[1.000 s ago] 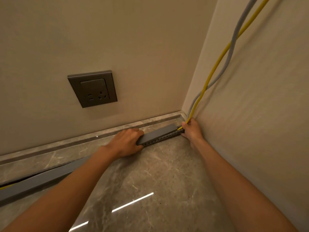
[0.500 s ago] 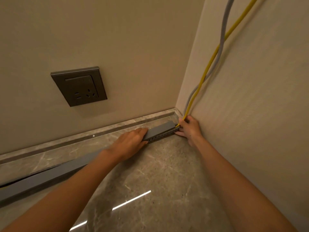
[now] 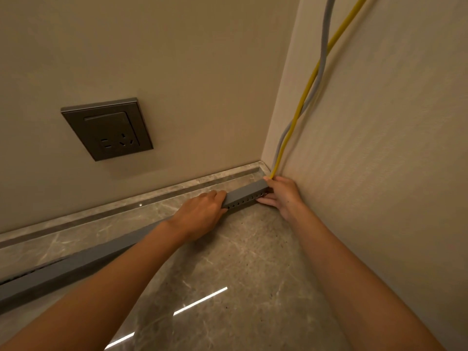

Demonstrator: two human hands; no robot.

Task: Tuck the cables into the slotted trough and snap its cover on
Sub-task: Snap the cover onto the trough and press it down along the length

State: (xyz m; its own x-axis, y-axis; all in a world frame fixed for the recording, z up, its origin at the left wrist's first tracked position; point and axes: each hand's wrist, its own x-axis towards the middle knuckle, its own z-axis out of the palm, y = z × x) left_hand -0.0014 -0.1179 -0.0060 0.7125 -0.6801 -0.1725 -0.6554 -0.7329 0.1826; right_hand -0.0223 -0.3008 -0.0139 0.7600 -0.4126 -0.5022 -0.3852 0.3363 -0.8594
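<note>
The slotted trough (image 3: 243, 198) is lying along the floor (image 3: 228, 262) at the foot of the back wall, its end reaching into the corner, and its grey cover (image 3: 247, 190) is sitting on top along the length that shows. The left hand (image 3: 200, 214) is pressing down flat on the cover, fingers curled over its far edge, while the right hand (image 3: 281, 193) is cupping the very end of the trough, fingertips wrapped around it beside the right wall. Both hands are gripping the trough rather than lying loose. Just above the right hand, the yellow cable (image 3: 307, 89) and the grey cable (image 3: 323, 54) are dropping down the wall and seemingly entering the trough's end. A dark socket plate (image 3: 107, 129) is sitting on the back wall, well apart.

The trough looks like light, thin plastic: stiff along its length, springy across its slotted side walls. The cover will probably seat with modest thumb pressure worked along the run, best applied on top while the sides are steadied. The cables look pliable but springy, so they may be pushing the end up.
</note>
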